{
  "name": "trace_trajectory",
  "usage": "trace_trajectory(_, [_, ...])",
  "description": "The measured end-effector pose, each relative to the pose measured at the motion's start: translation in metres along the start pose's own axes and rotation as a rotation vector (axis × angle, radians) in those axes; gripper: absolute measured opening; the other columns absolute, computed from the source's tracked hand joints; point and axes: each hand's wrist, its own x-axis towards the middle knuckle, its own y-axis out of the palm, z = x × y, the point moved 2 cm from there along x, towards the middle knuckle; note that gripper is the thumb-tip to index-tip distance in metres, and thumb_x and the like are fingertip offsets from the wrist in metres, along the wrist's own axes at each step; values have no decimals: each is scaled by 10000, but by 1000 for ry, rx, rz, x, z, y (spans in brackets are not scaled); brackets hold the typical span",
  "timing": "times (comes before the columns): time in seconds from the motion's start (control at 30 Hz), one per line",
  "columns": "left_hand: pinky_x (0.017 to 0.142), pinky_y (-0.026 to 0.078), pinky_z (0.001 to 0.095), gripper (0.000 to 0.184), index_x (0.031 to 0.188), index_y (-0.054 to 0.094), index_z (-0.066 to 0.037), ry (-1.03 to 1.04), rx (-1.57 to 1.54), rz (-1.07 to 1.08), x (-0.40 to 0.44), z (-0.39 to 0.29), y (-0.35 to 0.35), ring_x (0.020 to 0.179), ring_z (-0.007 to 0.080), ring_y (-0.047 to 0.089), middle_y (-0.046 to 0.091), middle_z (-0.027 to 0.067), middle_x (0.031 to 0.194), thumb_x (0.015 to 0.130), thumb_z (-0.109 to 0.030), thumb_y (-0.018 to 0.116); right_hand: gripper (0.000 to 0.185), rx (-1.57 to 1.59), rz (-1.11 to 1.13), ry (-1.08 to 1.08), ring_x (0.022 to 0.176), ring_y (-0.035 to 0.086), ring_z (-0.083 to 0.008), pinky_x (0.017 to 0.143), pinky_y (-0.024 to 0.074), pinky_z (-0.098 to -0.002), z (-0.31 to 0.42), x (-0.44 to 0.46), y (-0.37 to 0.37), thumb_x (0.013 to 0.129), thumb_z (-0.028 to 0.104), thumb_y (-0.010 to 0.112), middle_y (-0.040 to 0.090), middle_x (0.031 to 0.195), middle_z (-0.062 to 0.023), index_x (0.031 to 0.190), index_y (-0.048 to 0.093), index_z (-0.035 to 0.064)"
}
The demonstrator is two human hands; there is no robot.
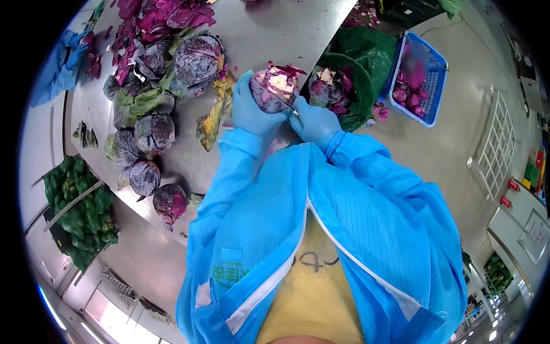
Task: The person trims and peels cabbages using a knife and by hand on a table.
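Cabbage, 1 purple head with its pale stem end facing up, is above the counter, near its right edge. The left hand, gloved, cups its side; the right hand, closed narrowly around 1 knife, sets the blade against it. The step in hand appears to be cutting near the stem; this calls for a firm hold with the left fingers clear of the edge. At least 8 other heads lie on the counter's left part, with 1 main strip of yellowed leaf nearer its middle. Beyond the counter's right edge are 1 green sack, with at least 1 head at its mouth, and, farther right, 1 blue crate holding pieces too crowded to count.
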Motion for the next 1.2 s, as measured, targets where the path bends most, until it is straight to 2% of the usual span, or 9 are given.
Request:
trace_trajectory(0.07, [948, 399, 402, 1054, 1276, 323, 15, -79, -72, 50, 3, -2, -4, 1114, 351, 452, 423, 213, 1214, 441, -353, 850, 291, 8, 66, 14, 675, 597, -398, 568, 440, -509, 2, -2, 0, 858, 281, 498, 601, 728, -195, 1017, 376, 70])
trace_trajectory(0.1, [975, 389, 379, 1086, 1303, 323, 4, -105, -26, 79, 3, 0, -6, 1144, 320, 453, 424, 185, 1238, 439, -366, 866, 291, 15, 64, 21, 675, 597, -398, 568, 440, -509, 3, -3, 1, 858, 281, 498, 601, 728, -195, 1017, 376, 70])
trace_trajectory(0.2, [977, 388, 377, 1074, 1296, 331, 11, -171, 62, 203, 0, 3, -9, 1140, 317, 459, 434, 185, 1230, 443, -364, 866, 279, 22, 117, 35, 673, 597, -401, 565, 436, -512, 0, -5, 5, 842, 248, 503, 595, 719, -194, 1002, 372, 60])
trace_trajectory(0.33, [948, 410, 406, 1115, 1306, 307, 13, -160, 121, 237, 0, 0, -7, 1139, 357, 453, 420, 216, 1235, 439, -448, 835, 286, 26, 155, 68, 677, 599, -401, 576, 438, -518, -2, 0, 4, 822, 223, 505, 597, 726, -193, 1005, 371, 49])
trace_trajectory(0.73, [958, 392, 396, 1088, 1296, 336, 33, -188, 170, 298, 11, -7, -7, 1102, 345, 473, 443, 222, 1199, 456, -450, 832, 284, -28, 111, 150, 728, 619, -397, 607, 454, -519, -17, 14, 11, 807, 209, 489, 626, 784, -208, 1036, 392, 72])
trace_trajectory(0.93, [925, 428, 415, 1115, 1317, 301, 4, -87, 258, 315, 14, 0, -4, 1129, 356, 469, 423, 226, 1234, 467, -520, 797, 253, -39, 96, 153, 722, 624, -393, 602, 449, -520, -21, 18, 8, 816, 200, 483, 629, 782, -208, 1014, 394, 71])
trace_trajectory(0.97, [927, 424, 417, 1101, 1312, 309, 6, -142, 248, 344, 14, 2, -4, 1134, 354, 465, 426, 215, 1238, 473, -510, 802, 249, -64, 96, 151, 723, 625, -390, 601, 449, -518, -21, 21, 7, 818, 202, 486, 630, 782, -207, 1009, 397, 69])
trace_trajectory(1.1, [949, 406, 415, 1071, 1299, 326, 5, -110, 245, 382, 18, -3, -6, 1145, 358, 452, 444, 208, 1215, 473, -470, 817, 234, -38, 91, 161, 726, 627, -388, 607, 457, -502, -27, 12, 14, 828, 193, 475, 632, 783, -204, 1005, 400, 58])
trace_trajectory(1.2, [949, 401, 421, 1053, 1288, 343, 7, 4, 311, 344, 13, -10, -5, 1138, 362, 451, 443, 207, 1212, 474, -460, 819, 218, -139, -73, 189, 780, 626, -384, 658, 481, -483, -55, 32, 32, 848, 179, 446, 627, 823, -228, 980, 443, 5])
